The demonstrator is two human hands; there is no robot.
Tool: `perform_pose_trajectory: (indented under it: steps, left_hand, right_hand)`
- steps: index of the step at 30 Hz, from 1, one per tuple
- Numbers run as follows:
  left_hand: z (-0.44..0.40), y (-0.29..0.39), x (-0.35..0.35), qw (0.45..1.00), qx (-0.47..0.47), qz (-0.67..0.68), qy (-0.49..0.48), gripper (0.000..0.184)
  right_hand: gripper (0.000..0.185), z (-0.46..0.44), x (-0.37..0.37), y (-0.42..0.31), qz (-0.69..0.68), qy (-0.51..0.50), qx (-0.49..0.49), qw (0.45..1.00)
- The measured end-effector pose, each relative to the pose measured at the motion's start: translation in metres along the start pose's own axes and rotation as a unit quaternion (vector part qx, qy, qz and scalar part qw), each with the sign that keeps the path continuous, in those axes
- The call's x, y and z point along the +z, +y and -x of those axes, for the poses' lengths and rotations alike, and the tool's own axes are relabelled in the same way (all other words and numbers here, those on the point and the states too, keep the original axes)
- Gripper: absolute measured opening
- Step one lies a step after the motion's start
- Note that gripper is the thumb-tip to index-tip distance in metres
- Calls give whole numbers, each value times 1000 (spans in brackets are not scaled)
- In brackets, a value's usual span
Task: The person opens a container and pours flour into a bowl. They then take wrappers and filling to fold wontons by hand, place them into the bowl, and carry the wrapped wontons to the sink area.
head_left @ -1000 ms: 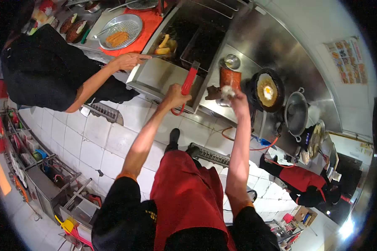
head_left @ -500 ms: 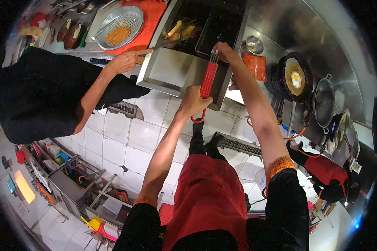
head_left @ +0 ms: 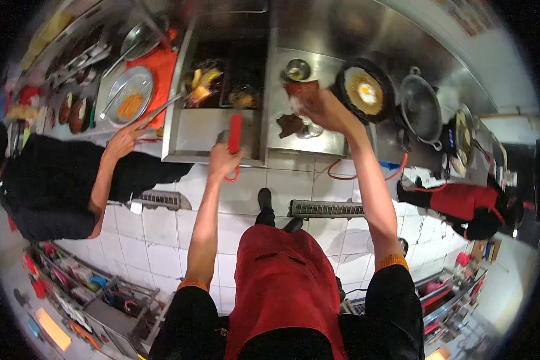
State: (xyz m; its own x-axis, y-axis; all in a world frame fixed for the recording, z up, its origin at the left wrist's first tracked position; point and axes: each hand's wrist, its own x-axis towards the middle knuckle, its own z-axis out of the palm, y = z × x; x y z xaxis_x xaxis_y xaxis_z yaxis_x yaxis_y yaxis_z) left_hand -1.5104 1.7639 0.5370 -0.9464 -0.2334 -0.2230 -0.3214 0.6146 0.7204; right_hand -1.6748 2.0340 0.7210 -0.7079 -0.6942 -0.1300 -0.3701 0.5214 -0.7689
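Note:
My left hand point(head_left: 225, 161) is wrapped round a utensil with a red handle point(head_left: 235, 133), in front of the fryer point(head_left: 213, 135). Pieces of food bubble in the dark oil at the fryer's left, and a smaller piece point(head_left: 243, 97) floats in its right part. My right hand point(head_left: 319, 111), blurred, is over the steel counter point(head_left: 318, 143) beside an orange-red block point(head_left: 301, 90); what its fingers hold cannot be made out. Near it are a small metal bowl point(head_left: 297, 69) and a dark scrap point(head_left: 290, 125). An egg point(head_left: 366, 92) lies in a black pan point(head_left: 385, 78).
On the left, a co-worker's hand point(head_left: 124, 141) holds a long utensil reaching to the fryer. A perforated bowl point(head_left: 139, 78) with orange food is behind it. An empty wok point(head_left: 420, 107) stands at the right. Another person in a red apron point(head_left: 468, 201) is farther right.
My right hand went from the counter to over the fryer and is now back over the counter. A piece of food now bubbles in the fryer's right part. The view has shifted.

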Motion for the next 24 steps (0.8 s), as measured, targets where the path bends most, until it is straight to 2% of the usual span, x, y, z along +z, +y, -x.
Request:
perform_pose_trajectory:
  steps: [1, 2, 3, 5, 6, 7, 8, 9, 11, 12, 13, 15, 17, 19, 21, 24]
  left_hand:
    - [5, -5, 4, 999, 17, 0, 44, 28]
    - [11, -7, 6, 995, 38, 2, 87, 28]
    - [18, -3, 2, 987, 44, -65, 140, 30]
    - [35, 1, -3, 962, 77, -79, 251, 37]
    - [47, 12, -8, 947, 122, -91, 283, 34]
    - [59, 12, -5, 967, 82, -41, 238, 25]
    - [72, 31, 0, 955, 151, 15, 254, 20]
    - [90, 63, 8, 955, 156, 95, 234, 21]
    - [104, 71, 39, 964, 200, 7, 176, 24]
    - [125, 100, 58, 973, 188, 38, 130, 22]
    - [144, 124, 89, 970, 217, 42, 98, 22]
    - [190, 155, 149, 981, 182, 18, -59, 19]
    - [245, 172, 229, 933, 251, 147, -214, 19]
    - [343, 241, 271, 899, 253, 53, -355, 16]
    - [407, 259, 333, 851, 245, 30, -464, 16]
    - [480, 273, 439, 786, 357, 22, -504, 29]
  right_hand:
    - [29, 39, -8, 10, -52, 7, -27, 998]
    - [30, 80, -6, 24, -37, 30, -17, 999]
    - [32, 121, -2, 40, -20, 53, -4, 998]
    - [28, 208, 10, 50, -104, 37, 76, 991]
    - [30, 249, 29, 68, -167, 23, 116, 979]
    - [33, 290, 52, 85, -232, 15, 154, 960]
    - [32, 333, 74, 84, -328, 57, 197, 922]
    - [32, 373, 99, 81, -422, 103, 229, 871]
    - [26, 448, 162, 101, -610, 97, 186, 764]
    - [23, 480, 180, 88, -633, 142, 181, 739]
    - [21, 509, 199, 76, -657, 182, 173, 711]
    - [21, 562, 238, 67, -637, 267, 182, 700]
    - [21, 606, 272, 67, -616, 329, 194, 689]
    - [20, 653, 302, 70, -562, 398, 240, 684]
    - [21, 698, 322, 65, -565, 463, 242, 638]
    - [24, 771, 351, 79, -579, 591, 183, 531]
